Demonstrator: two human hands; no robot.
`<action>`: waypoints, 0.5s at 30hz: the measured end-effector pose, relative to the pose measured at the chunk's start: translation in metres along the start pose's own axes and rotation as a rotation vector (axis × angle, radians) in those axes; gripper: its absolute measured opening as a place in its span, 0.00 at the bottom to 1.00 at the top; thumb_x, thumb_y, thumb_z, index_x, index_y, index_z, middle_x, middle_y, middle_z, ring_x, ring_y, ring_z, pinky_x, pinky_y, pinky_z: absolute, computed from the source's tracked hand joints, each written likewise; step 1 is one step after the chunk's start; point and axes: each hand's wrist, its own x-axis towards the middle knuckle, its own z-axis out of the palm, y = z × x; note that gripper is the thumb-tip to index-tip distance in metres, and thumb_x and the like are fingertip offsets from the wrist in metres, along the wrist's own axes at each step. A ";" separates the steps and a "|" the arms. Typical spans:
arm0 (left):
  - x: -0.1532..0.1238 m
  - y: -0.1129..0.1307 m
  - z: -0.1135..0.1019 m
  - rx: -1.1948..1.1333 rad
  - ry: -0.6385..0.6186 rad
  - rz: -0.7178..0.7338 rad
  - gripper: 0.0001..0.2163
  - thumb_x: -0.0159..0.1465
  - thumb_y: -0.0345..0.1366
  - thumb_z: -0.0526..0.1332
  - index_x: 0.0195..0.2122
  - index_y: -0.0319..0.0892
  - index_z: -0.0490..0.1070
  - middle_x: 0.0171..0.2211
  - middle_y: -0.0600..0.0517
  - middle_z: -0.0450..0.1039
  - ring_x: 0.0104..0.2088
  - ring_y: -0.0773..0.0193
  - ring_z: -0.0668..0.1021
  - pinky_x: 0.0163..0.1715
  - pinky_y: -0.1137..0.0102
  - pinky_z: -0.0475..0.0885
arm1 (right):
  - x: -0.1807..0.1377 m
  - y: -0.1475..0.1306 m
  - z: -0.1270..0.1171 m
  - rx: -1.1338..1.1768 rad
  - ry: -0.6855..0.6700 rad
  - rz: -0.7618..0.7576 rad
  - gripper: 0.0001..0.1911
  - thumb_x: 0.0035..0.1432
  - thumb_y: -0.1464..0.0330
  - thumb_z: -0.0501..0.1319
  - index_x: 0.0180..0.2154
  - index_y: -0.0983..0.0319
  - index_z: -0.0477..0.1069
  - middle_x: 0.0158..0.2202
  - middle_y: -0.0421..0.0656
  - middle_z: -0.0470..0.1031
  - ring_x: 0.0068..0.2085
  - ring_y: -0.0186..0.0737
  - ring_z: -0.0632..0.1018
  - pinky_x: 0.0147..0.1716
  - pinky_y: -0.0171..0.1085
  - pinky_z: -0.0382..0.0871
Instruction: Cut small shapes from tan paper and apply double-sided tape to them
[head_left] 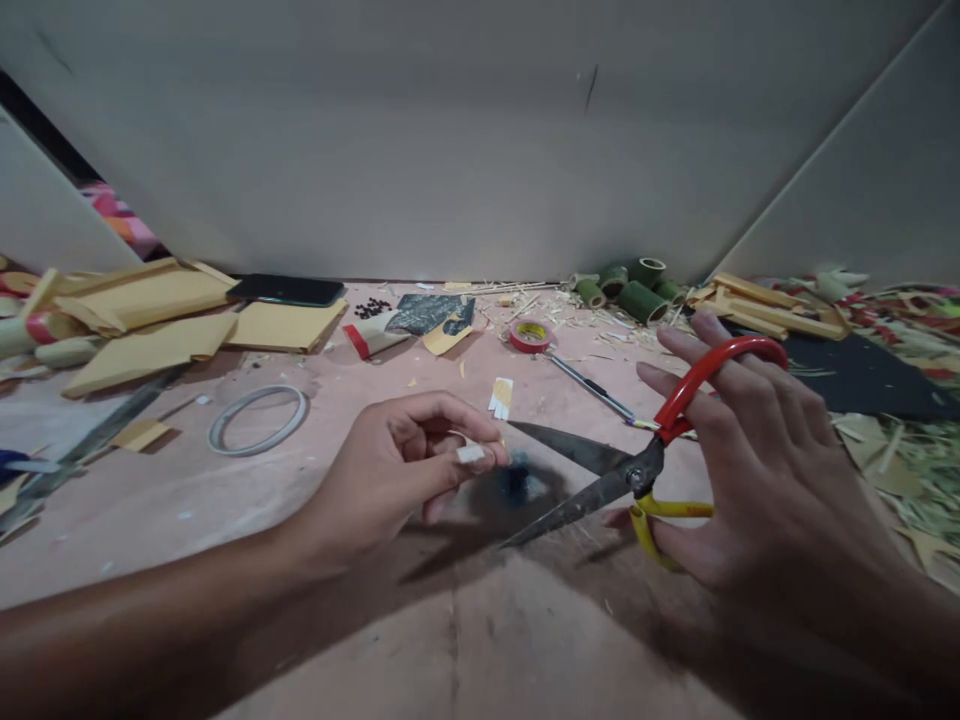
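My right hand (780, 480) holds a pair of scissors (581, 480) with one red and one yellow handle. Its thumb is at the yellow loop and fingers pass through the red one; the dark blades stand apart, pointing left. Close to the upper blade tip, my left hand (412, 450) pinches thumb against fingertips. A tiny yellowish bit shows at that pinch, too small to name. On the left thumb lies a small white patch (471, 454), perhaps tape or paper. Just beyond the hands, a small yellow-and-white slit paper piece (502, 398) rests on the table (405, 640).
A white ring (259, 420) lies left, below a phone (289, 290) and folded yellow paper (165, 345). Farther back are a tape roll (530, 336), a slim cutter knife (592, 386) and green bamboo tubes (641, 300). Shavings (930, 480) cover the right side. A board wall (450, 150) closes the back.
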 end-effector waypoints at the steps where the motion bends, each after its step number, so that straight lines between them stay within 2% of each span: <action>1: 0.000 0.000 0.000 -0.007 0.001 -0.006 0.04 0.58 0.32 0.75 0.33 0.41 0.82 0.30 0.53 0.80 0.17 0.79 0.67 0.13 0.86 0.63 | 0.000 0.001 0.001 0.001 -0.001 0.000 0.46 0.48 0.64 0.65 0.67 0.59 0.51 0.73 0.59 0.53 0.73 0.73 0.55 0.67 0.67 0.54; 5: 0.001 -0.001 0.000 -0.014 -0.014 -0.011 0.05 0.60 0.30 0.73 0.38 0.44 0.84 0.33 0.52 0.81 0.17 0.80 0.68 0.14 0.85 0.63 | 0.001 0.007 0.006 0.016 -0.035 0.033 0.44 0.50 0.62 0.65 0.67 0.61 0.54 0.70 0.61 0.58 0.70 0.72 0.61 0.65 0.64 0.60; 10: 0.002 -0.001 -0.001 -0.019 -0.001 0.019 0.04 0.59 0.33 0.74 0.34 0.41 0.83 0.33 0.52 0.79 0.17 0.79 0.68 0.13 0.83 0.63 | 0.002 0.018 0.015 0.015 -0.094 -0.004 0.38 0.47 0.61 0.67 0.59 0.64 0.62 0.62 0.62 0.68 0.61 0.71 0.71 0.56 0.60 0.69; 12: 0.002 -0.001 -0.002 -0.009 0.000 0.042 0.05 0.59 0.34 0.74 0.33 0.41 0.82 0.34 0.51 0.78 0.18 0.77 0.69 0.13 0.82 0.63 | 0.002 0.025 0.021 0.028 -0.152 -0.020 0.32 0.50 0.59 0.66 0.54 0.65 0.65 0.57 0.62 0.70 0.57 0.69 0.74 0.51 0.58 0.72; 15: 0.002 -0.001 -0.002 -0.001 -0.027 0.071 0.06 0.59 0.36 0.74 0.32 0.40 0.80 0.37 0.48 0.78 0.24 0.71 0.74 0.13 0.82 0.65 | 0.001 0.037 0.029 0.073 -0.251 0.040 0.24 0.57 0.56 0.64 0.50 0.64 0.66 0.54 0.59 0.73 0.52 0.63 0.77 0.45 0.53 0.74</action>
